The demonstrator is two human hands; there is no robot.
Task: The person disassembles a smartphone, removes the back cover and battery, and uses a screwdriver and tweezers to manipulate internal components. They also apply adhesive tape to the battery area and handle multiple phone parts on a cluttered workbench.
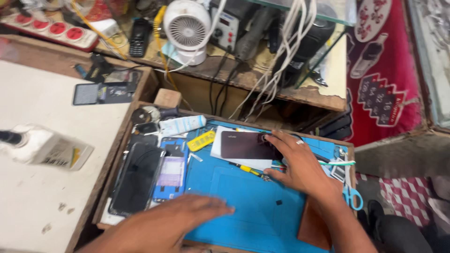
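Two hands over a blue repair mat, one on a dark phone back.

The right hand [300, 166] lies spread, fingertips touching the dark phone back [246, 145] just ahead of it (a screwdriver [248, 169] lies under its thumb side). The left hand [180, 218], blurred, rests flat and open on the blue mat [243, 206], gripping nothing; a black phone [138, 178] sits just beyond it to the left.

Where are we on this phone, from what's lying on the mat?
Looks done: an opened phone and a dark screen panel lie at the blue mat's left edge. In hand: the right hand rests on a dark phone back; the left hand hovers, blurred. Left: parts remain separate.
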